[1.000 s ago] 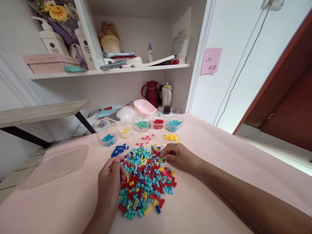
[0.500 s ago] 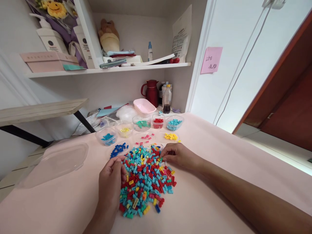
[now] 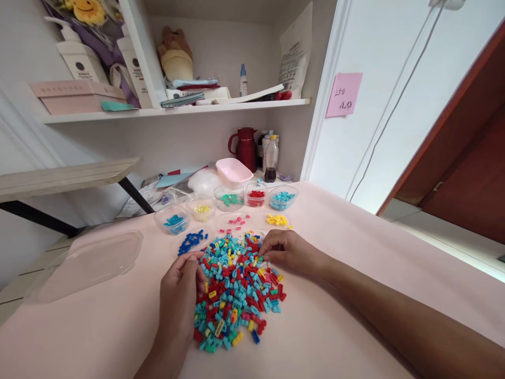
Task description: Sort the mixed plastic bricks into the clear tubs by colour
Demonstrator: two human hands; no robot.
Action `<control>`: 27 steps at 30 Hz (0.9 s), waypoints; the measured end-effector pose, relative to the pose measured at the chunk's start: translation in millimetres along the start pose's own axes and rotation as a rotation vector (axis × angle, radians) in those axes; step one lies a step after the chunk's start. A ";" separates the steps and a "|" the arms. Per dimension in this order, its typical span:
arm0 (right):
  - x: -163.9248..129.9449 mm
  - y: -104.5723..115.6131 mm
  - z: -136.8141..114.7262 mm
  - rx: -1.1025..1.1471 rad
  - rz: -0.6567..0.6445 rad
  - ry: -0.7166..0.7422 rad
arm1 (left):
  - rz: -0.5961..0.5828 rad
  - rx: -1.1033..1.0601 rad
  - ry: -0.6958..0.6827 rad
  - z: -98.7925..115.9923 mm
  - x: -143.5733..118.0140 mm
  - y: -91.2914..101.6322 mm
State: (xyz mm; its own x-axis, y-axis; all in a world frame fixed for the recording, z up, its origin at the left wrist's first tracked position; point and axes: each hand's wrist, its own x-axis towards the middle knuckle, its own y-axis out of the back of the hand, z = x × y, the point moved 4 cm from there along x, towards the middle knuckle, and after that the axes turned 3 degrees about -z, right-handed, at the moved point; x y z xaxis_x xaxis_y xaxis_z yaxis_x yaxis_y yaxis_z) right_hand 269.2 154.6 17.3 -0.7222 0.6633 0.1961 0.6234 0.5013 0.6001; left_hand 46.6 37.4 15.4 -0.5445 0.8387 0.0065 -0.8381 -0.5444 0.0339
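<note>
A heap of small toy building bricks (image 3: 239, 289) in turquoise, red, yellow, green and blue lies on the pink table cover. At its left edge is my left hand (image 3: 179, 287), fingers curled and thumb against the forefinger; whatever they hold is hidden. My right hand (image 3: 287, 250) rests at the heap's upper right, its fingertips pinched down among the bricks. Any brick between them is too small to make out. Just beyond the heap lie dark blue bricks (image 3: 192, 242), pink bricks (image 3: 236, 223) and yellow bricks (image 3: 277, 220) on clear lids.
Clear tubs behind hold blue bricks (image 3: 174, 223), pale yellow bricks (image 3: 202, 209), green bricks (image 3: 232, 199), red bricks (image 3: 256, 198) and turquoise bricks (image 3: 283, 198). Further back stand a pink basin (image 3: 233, 171), a red jug (image 3: 246, 150) and a bottle (image 3: 270, 160). A large clear lid (image 3: 97, 263) lies left.
The view has shifted very slightly. Both hands keep nearly the same places at the heap, and no brick has visibly been moved.
</note>
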 end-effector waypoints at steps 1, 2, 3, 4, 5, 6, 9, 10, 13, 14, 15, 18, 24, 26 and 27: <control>0.0 -0.2 0.6 -0.002 0.000 -0.012 | 0.000 -0.002 0.004 -0.2 -0.1 -0.2; -0.1 -0.4 1.3 -0.003 0.000 -0.023 | 0.001 -0.004 0.005 -0.4 -0.2 -0.4; -0.1 -0.6 1.8 -0.004 -0.001 -0.031 | 0.001 -0.006 0.003 -0.5 -0.3 -0.5; -0.1 -0.7 2.3 -0.005 -0.001 -0.036 | 0.000 -0.005 0.001 -0.7 -0.4 -0.6; -0.2 -0.9 2.7 -0.007 -0.002 -0.037 | -0.001 -0.002 -0.002 -0.9 -0.5 -0.7; -0.2 -0.9 3.1 -0.009 -0.003 -0.037 | -0.001 0.001 -0.003 -1.1 -0.6 -0.8; -0.1 -1.2 4.1 -0.012 -0.009 -0.035 | -0.003 0.009 0.004 -1.8 -0.8 -0.8; -0.1 -1.3 4.3 -0.012 -0.011 -0.035 | -0.003 0.009 0.006 -1.9 -0.9 -0.9; -0.1 -1.4 4.9 -0.012 -0.013 -0.037 | -0.001 0.010 0.006 -1.8 -1.2 -1.0; -0.2 -1.3 5.0 -0.014 -0.012 -0.041 | 0.000 0.012 0.005 -1.7 -1.4 -1.0; -0.3 -1.2 5.1 -0.017 -0.010 -0.045 | -0.002 0.014 0.004 -1.5 -1.5 -1.2; -0.5 -0.7 4.2 -0.024 -0.005 -0.042 | -0.008 0.012 0.010 -0.9 -2.1 -1.8; -0.7 -0.4 2.2 -0.030 -0.004 -0.027 | -0.013 0.004 0.015 -0.6 -2.8 -2.6; -0.6 -0.7 2.3 -0.021 -0.005 -0.036 | -0.013 0.004 0.018 -0.7 -3.1 -2.8; -0.6 -0.8 2.4 -0.014 -0.003 -0.041 | -0.012 0.005 0.020 -0.7 -3.2 -2.8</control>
State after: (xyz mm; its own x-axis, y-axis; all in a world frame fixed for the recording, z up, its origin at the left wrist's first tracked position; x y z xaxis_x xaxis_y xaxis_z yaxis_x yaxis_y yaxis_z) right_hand 269.9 155.2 14.8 -0.7108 0.6842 0.1628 0.6170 0.4955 0.6113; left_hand 50.7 36.2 14.6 -0.5350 0.8447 -0.0136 -0.8445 -0.5342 0.0387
